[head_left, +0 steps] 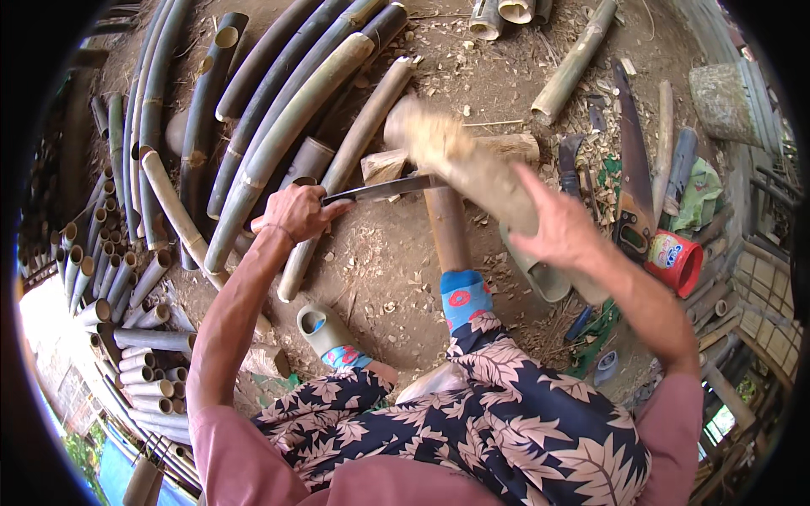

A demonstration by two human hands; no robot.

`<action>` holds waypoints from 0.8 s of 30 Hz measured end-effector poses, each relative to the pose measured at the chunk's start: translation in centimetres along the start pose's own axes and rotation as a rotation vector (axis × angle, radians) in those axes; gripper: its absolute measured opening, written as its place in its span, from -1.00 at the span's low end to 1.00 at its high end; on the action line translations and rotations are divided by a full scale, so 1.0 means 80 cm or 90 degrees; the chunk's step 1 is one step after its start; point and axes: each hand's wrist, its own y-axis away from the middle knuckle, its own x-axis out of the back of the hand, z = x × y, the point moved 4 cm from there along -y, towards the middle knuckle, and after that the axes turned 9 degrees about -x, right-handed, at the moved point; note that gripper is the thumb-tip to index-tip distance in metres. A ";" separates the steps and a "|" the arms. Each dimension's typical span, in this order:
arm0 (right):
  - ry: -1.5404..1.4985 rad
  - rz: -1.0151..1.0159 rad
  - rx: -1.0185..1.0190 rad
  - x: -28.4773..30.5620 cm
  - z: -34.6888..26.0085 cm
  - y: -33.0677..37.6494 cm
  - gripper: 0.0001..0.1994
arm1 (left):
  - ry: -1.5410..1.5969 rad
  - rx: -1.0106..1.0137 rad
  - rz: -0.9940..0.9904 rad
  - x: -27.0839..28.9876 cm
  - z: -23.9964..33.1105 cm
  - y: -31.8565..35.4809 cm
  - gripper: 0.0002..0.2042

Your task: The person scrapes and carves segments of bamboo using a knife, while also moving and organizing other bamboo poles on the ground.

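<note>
Splitting a bamboo section. The left hand (295, 211) is wrapped tight around the handle of a long blade (388, 187), whose edge rests across the top end of an upright bamboo piece (445, 226) standing between the two hands, braced near the socked foot (464, 297). The right hand (558, 229) is clenched on a blurred wooden mallet (460, 160) raised above the blade's back. For a clean split, the blade probably should sit level and centred on the end, with the blow landing squarely on its spine, clear of the left fingers. Containers: a red plastic tub (675, 261), beyond the right hand, lies tipped, its contents not discernible; cut bamboo tubes (126, 278), left of the left hand, appear hollow.
</note>
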 end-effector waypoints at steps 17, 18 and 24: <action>-0.446 0.454 0.322 0.091 -0.017 0.015 -0.41 | 0.017 -0.002 -0.095 0.000 -0.014 -0.015 -0.31; -0.538 0.504 0.329 0.076 0.000 0.011 -0.45 | 0.033 -0.008 -0.097 -0.002 -0.011 -0.016 -0.33; -0.030 0.098 0.093 -0.021 0.015 0.013 -0.11 | 0.003 -0.068 -0.119 -0.017 -0.016 -0.018 -0.30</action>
